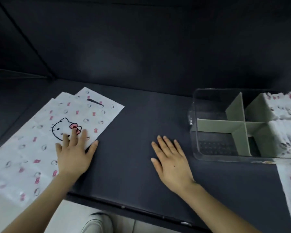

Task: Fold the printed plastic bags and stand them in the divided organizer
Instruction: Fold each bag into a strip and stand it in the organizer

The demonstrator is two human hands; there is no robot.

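Spread fingers (pixel 83 137) of the left hand (pixel 74 155) are pressed flat on the top bag (pixel 91 113), left; the right hand (pixel 172 163) is spread on the table (pixel 133 128), holding nothing. The bag is judged light, limp, slippery: best pinched at an edge. The organizer (pixel 208 103) stands right.

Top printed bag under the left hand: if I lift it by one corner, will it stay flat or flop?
Probably flops: the top bag lies thin and flat, like film. Likely slides easily too, since it rests fanned over other bags, with the left hand flat on it.
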